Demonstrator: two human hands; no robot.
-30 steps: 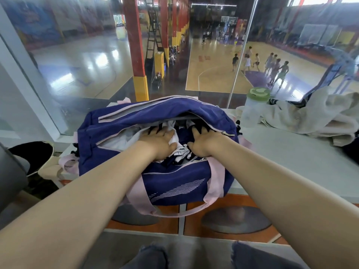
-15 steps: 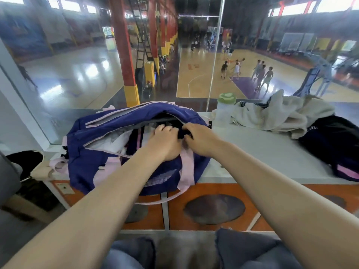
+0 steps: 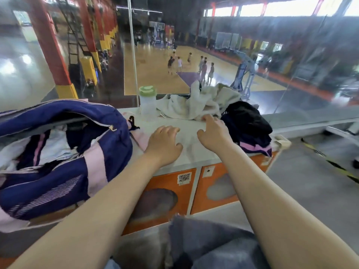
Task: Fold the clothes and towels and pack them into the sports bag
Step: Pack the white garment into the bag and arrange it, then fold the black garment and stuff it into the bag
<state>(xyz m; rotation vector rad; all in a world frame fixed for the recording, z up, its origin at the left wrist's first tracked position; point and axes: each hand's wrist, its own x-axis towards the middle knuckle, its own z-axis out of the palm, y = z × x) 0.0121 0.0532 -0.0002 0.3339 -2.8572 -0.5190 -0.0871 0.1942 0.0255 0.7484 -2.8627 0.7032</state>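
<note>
The navy and pink sports bag (image 3: 64, 171) lies open at the left of the white counter (image 3: 186, 152), with white and dark clothes showing inside. My left hand (image 3: 165, 144) hovers over the bare counter just right of the bag, fingers loosely curled, holding nothing. My right hand (image 3: 212, 133) reaches further back, its fingertips at the edge of a crumpled cream towel (image 3: 196, 103), nothing gripped. A dark navy and black garment pile (image 3: 246, 125) with pink trim lies to the right of that hand.
A translucent bottle with a green lid (image 3: 147, 100) stands behind the bag's end, beside the towel. A glass wall runs along the counter's back edge. Orange locker doors (image 3: 174, 193) lie below the counter. My knees in grey fabric (image 3: 194, 243) are at the bottom.
Both hands have left the bag's opening and moved right over the counter toward the towel. The view has swung to the right, so the bag now sits at the left.
</note>
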